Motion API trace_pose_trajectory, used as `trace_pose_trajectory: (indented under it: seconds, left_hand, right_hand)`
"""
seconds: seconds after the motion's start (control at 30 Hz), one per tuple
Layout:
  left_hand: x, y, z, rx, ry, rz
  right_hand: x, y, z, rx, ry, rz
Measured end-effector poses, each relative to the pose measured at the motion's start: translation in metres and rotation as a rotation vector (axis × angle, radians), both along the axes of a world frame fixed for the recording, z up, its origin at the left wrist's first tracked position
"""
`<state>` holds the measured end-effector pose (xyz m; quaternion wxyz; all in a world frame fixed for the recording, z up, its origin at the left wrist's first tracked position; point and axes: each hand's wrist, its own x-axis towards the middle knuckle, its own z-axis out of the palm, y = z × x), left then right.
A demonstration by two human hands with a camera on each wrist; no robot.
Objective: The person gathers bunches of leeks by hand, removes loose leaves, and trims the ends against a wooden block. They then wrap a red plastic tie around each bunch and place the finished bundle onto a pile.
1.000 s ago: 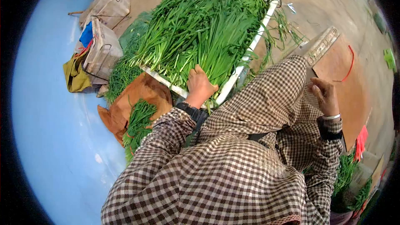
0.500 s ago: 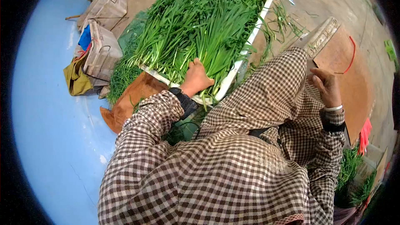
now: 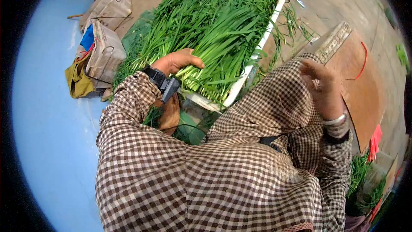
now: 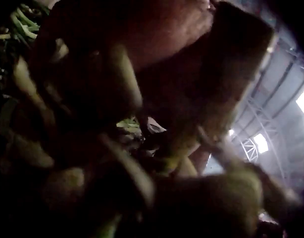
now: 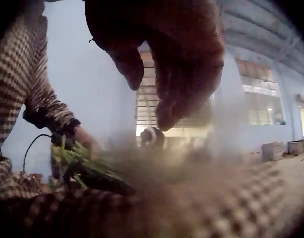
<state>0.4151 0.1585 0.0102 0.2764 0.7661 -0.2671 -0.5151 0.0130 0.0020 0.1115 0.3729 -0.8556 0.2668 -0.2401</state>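
Observation:
A heap of garlic chives fills a white-rimmed crate, pale stem ends towards me. At its near left side my left hand grips a bunch of garlic chives near the stem ends, thumb over the top. Pale stems crowd close and dark in the left wrist view. My right hand, blurred, is over the right thigh. In the right wrist view its fingers hang loosely curled, with nothing between them and the thumb.
A brown board with a red strip lies to the right, beside pink-red strips. Plastic baskets and an olive bag stand at the left by the blue wall. Loose leaves lie right of the crate.
My left hand has moved left, drawing the bunch's stem ends left and tilting the bunch across the heap. My right hand has shifted left over the thigh and is blurred now.

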Motion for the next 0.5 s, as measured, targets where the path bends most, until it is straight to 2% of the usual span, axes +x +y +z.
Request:
trace_pose_trajectory:
  seconds: [0.03, 0.07, 0.1, 0.17, 0.23, 0.3, 0.37, 0.43, 0.5]
  left_hand:
    - [0.011, 0.001, -0.010, 0.012, 0.169, -0.006]
    - [-0.001, 0.002, 0.003, -0.055, 0.063, 0.048]
    - [-0.010, 0.001, 0.019, -0.059, 0.066, 0.048]
    - [-0.022, 0.000, 0.045, 0.032, 0.475, -0.015]
    - [-0.023, -0.001, 0.043, 0.033, 0.459, 0.031]
    - [-0.019, -0.006, 0.029, -0.197, 0.398, -0.164]
    - [-0.019, -0.004, 0.028, -0.285, 0.432, -0.199]
    - [-0.028, -0.004, 0.053, -0.156, 0.542, -0.090]
    - [-0.050, -0.012, 0.061, -0.163, 0.634, -0.009]
  right_hand:
    - [0.019, 0.010, 0.001, -0.117, 0.005, 0.083]
    - [0.041, 0.023, 0.003, -0.220, 0.021, 0.153]
    - [0.064, 0.035, 0.005, -0.324, 0.040, 0.223]
    - [0.112, 0.051, -0.015, -0.433, 0.071, 0.295]
    - [0.154, 0.069, -0.046, -0.608, 0.005, 0.287]
    - [0.179, 0.077, -0.058, -0.604, 0.051, 0.345]
    - [0.194, 0.080, -0.068, -0.592, 0.003, 0.340]
    - [0.199, 0.083, -0.061, -0.582, 0.000, 0.428]
    - [0.196, 0.071, -0.065, -0.570, -0.037, 0.444]
